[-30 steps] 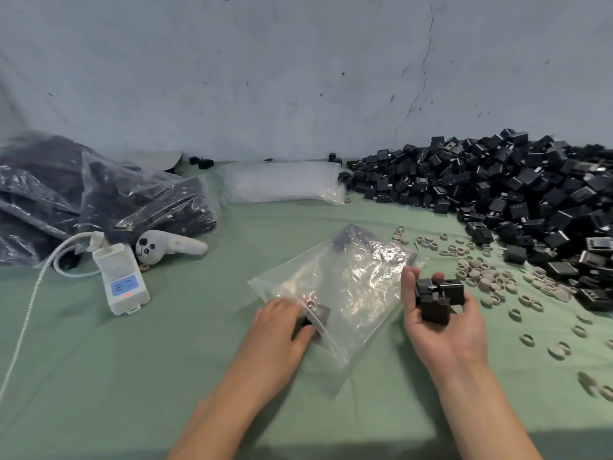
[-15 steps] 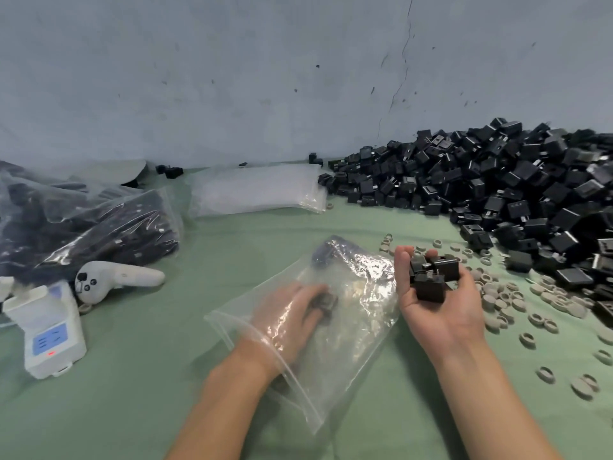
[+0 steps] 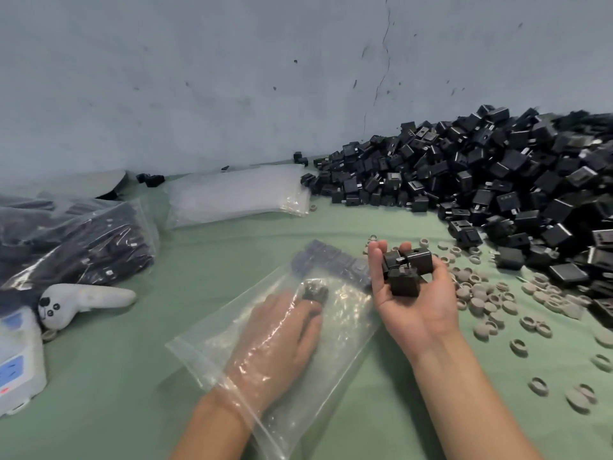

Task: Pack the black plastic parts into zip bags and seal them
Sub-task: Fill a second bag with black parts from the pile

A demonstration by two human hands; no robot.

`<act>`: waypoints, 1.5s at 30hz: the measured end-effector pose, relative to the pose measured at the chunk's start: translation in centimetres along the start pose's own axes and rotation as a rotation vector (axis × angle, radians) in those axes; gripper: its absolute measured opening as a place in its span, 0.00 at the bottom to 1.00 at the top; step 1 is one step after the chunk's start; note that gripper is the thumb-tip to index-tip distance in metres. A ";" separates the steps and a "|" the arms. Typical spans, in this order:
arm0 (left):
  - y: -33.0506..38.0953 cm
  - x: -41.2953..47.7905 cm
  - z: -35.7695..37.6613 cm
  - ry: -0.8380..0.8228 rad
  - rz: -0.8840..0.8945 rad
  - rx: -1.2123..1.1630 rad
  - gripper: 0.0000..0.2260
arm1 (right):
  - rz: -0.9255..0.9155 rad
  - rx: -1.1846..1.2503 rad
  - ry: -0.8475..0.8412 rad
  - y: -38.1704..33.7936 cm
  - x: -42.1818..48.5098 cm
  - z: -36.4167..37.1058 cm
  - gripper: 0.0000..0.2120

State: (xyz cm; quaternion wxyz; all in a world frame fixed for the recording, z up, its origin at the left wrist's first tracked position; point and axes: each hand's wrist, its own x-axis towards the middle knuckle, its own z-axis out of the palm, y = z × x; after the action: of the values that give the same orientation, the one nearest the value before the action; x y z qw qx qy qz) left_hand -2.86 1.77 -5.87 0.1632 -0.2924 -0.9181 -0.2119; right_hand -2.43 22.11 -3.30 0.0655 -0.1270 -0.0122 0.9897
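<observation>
Several black parts point(image 3: 406, 270) are clasped in the right hand point(image 3: 414, 303). The left hand point(image 3: 278, 340) is seen inside the zip bag point(image 3: 345, 330); its grip cannot be told.

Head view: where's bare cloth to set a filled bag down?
Free: green cloth between the white controller and the open zip bag, to the near edge; also the strip between that bag and the stack of empty bags. Crowded: right of the right hand, grey rings scatter up to the pile of black parts; filled bags take far left.
</observation>
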 end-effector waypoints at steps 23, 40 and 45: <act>0.0 2.6 1.7 -0.056 -0.151 -0.004 0.15 | 0.016 -0.030 0.022 1.2 0.2 0.6 0.12; 0.1 2.6 2.0 -0.108 -0.218 0.036 0.22 | 0.001 -0.058 0.027 0.9 -0.2 0.7 0.12; -0.2 2.2 1.6 -0.036 -0.108 -0.033 0.13 | -0.002 -0.052 0.029 0.6 -0.2 0.9 0.12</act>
State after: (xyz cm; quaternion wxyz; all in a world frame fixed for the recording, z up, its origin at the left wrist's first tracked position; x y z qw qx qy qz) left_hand -4.97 3.40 -6.44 0.1300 -0.2491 -0.9317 -0.2300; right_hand -2.55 21.47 -2.45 0.0632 -0.1429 -0.0371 0.9870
